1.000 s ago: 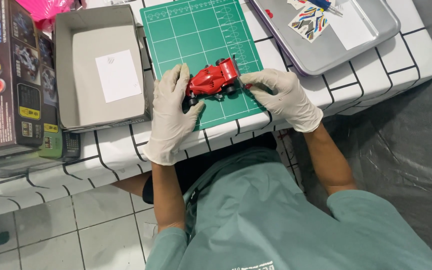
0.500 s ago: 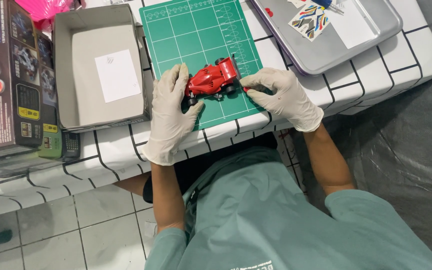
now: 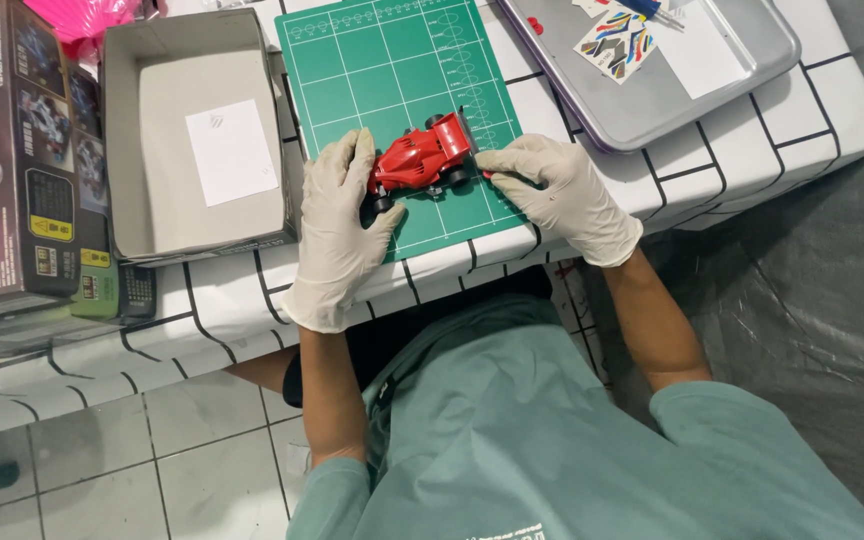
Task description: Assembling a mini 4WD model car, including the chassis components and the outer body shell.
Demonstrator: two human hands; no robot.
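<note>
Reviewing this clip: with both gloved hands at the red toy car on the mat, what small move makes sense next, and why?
Probably close the left hand around the red toy car to steady it: it only rests against the front end, while the right hand touches the rear and the car sits on the green cutting mat.

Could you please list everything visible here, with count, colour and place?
toy car: one, red with black wheels, on the mat between the hands
cutting mat: one, green, table centre
cardboard box: one, grey, open, left of mat, white paper slip inside
printed boxes: dark, far left
metal tray: one, silver, upper right, holding a sticker sheet
tablecloth: white with black grid
left hand: white glove, touching the car's front
right hand: white glove, by the car's rear
</note>
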